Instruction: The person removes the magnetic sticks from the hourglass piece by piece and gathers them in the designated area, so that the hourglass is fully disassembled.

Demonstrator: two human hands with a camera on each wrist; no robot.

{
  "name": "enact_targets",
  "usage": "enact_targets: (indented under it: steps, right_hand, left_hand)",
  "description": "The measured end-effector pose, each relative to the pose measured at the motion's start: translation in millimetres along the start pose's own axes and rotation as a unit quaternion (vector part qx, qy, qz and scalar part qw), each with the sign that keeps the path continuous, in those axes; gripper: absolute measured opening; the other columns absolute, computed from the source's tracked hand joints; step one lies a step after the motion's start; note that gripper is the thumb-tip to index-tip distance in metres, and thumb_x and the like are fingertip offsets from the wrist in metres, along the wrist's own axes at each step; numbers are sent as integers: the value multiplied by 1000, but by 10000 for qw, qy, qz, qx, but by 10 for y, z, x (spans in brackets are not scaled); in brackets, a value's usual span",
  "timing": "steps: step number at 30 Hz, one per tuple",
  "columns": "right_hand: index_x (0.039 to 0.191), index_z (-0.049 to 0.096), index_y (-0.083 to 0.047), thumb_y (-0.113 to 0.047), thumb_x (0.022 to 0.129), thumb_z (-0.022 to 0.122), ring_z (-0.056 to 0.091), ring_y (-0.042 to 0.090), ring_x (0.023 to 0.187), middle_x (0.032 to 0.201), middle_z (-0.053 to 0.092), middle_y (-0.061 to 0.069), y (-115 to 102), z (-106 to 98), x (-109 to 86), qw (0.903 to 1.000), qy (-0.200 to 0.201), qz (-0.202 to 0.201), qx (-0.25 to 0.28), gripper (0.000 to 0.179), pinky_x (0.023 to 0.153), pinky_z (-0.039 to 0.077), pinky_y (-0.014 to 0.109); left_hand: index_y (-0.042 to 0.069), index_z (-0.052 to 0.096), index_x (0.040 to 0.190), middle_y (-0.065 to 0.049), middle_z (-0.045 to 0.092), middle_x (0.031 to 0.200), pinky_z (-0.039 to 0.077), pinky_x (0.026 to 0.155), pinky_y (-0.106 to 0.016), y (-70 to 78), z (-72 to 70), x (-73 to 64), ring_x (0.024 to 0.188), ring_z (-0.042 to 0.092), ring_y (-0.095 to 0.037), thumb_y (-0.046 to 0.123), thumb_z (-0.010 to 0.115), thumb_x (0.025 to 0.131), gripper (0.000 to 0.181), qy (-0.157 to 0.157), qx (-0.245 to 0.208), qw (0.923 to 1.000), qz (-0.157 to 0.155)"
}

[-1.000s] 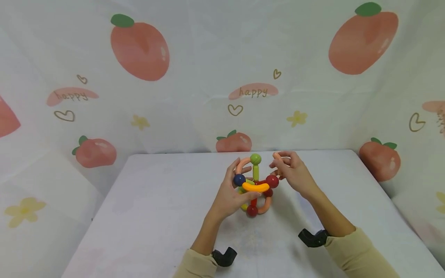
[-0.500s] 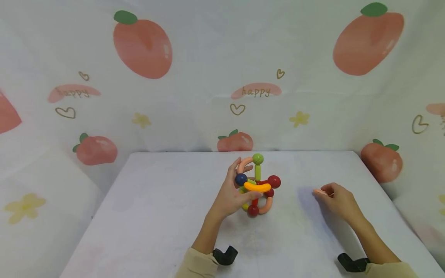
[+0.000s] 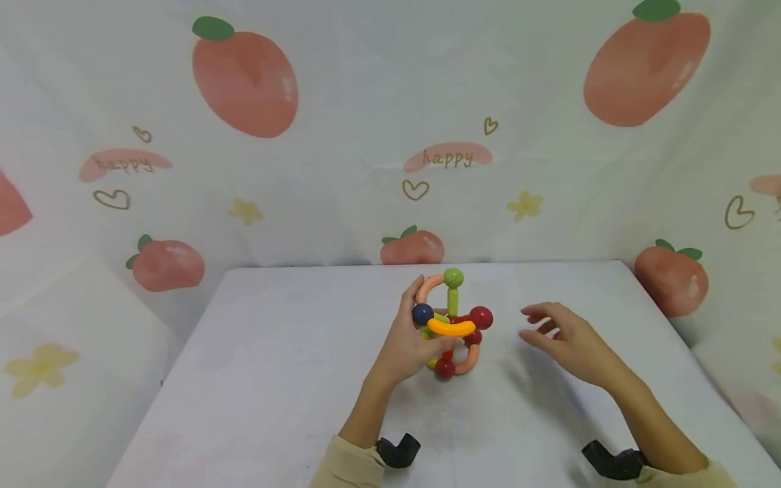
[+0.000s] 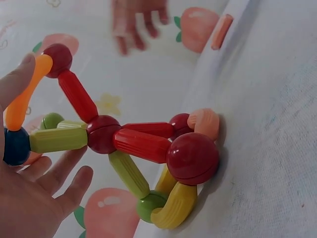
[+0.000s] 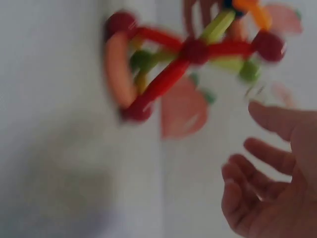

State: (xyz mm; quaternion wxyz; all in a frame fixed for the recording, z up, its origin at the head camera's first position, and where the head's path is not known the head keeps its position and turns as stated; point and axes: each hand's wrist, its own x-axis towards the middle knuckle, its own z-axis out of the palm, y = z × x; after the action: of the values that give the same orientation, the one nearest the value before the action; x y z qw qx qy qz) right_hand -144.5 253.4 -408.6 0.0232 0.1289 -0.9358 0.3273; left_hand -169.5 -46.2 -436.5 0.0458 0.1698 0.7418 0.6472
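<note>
White table [image 3: 274,386]: left hand [image 3: 398,349] grips toy [image 3: 450,329], long axis upright; right hand [image 3: 567,340], fingers apart.

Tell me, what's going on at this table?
Someone's left hand is holding a structure of coloured balls and rods, its lower end apparently resting on the table. Their right hand hovers off to the side, holding nothing. A loose peach-coloured rod lies on the table, apart from the structure.

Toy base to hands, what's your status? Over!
Left hand holding multicoloured ball-and-rod structure. Right hand empty. Loose peach-coloured rod on white tabletop; nothing seen blocking between right hand and structure.
</note>
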Motion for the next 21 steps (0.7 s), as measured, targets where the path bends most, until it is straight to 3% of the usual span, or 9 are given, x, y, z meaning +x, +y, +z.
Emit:
enact_targets:
  steps: [3, 5, 10, 14, 21]
  right_hand:
    - [137, 56, -15, -27, 91, 78, 63, 15, 98, 126, 63, 5, -361, 10, 87, 9978, -166, -611, 191, 52, 78, 56, 20]
    - [138, 56, -17, -22, 87, 82, 61, 10, 94, 125, 61, 3, -531, 52, 132, 9941, -92, -1072, 170, 58, 76, 57, 20]
    - [128, 65, -16, -13, 82, 85, 55, 4, 82, 116, 61, 0, -741, 170, 226, 9810, 278, -1914, 157, 50, 65, 54, 21]
    - [119, 67, -18, -10, 85, 82, 55, 4, 77, 114, 63, -3, -785, 214, 275, 9777, 227, -2057, 368, 38, 63, 53, 19]
    - [125, 64, -14, -12, 87, 80, 58, 3, 85, 111, 63, -6, -785, 201, 310, 9750, -258, -2161, 457, 41, 66, 55, 21]
  left_hand:
    - [38, 16, 160, 12, 35, 163, 48, 112, -51, 7, -12, 0, 124, 60, -16, 35, 88, 80, 107, 52, 104, 9999, -20]
    - [38, 16, 160, 10, 40, 160, 50, 111, -50, 6, -23, -1, 126, 60, -16, 38, 87, 80, 108, 15, 97, 9999, -26]
    - [36, 15, 160, 6, 46, 154, 57, 102, -43, 6, -69, 4, 123, 65, -16, 37, 86, 82, 105, -133, -114, 9998, 110]
    - [39, 16, 159, 8, 36, 159, 58, 98, -40, 9, -104, 8, 123, 65, -18, 33, 86, 83, 103, -148, -308, 9991, 248]
    - [37, 16, 160, 7, 44, 155, 56, 104, -41, -19, -111, 2, 124, 63, -21, 26, 85, 84, 103, -220, -586, 9973, 390]
